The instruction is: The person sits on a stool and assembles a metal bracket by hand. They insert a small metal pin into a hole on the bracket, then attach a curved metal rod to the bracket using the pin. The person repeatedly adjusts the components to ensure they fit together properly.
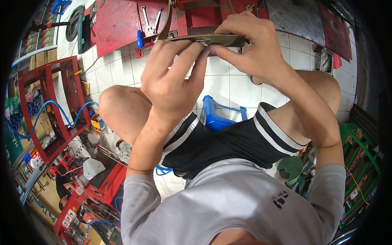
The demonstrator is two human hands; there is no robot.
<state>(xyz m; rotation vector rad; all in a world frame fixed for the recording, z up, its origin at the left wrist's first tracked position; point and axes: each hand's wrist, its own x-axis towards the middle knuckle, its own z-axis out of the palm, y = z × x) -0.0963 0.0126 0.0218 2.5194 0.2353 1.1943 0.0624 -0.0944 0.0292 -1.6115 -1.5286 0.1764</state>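
My left hand [175,75] is at the upper middle, knuckles up and fingers bent down. Its fingertips close at a small shiny metal piece [206,42], mostly hidden, at the edge of a dark curved metal part [228,40]. My right hand [255,45] bends over the right part of that edge. Its fingers lie along the top, and its thumb presses the near side close to the left fingertips. A red frame [198,20] stands behind the curved part. Two wrenches [151,20] and a blue-handled screwdriver [140,41] lie on the red platform [116,24] to the left.
A blue plastic stool [218,118] stands on white floor tiles between my legs. At the left are a red metal rack [53,110] and a coiled blue hose [53,104]. A treadplate [296,18] lies far right; a green rack [359,171] stands near right.
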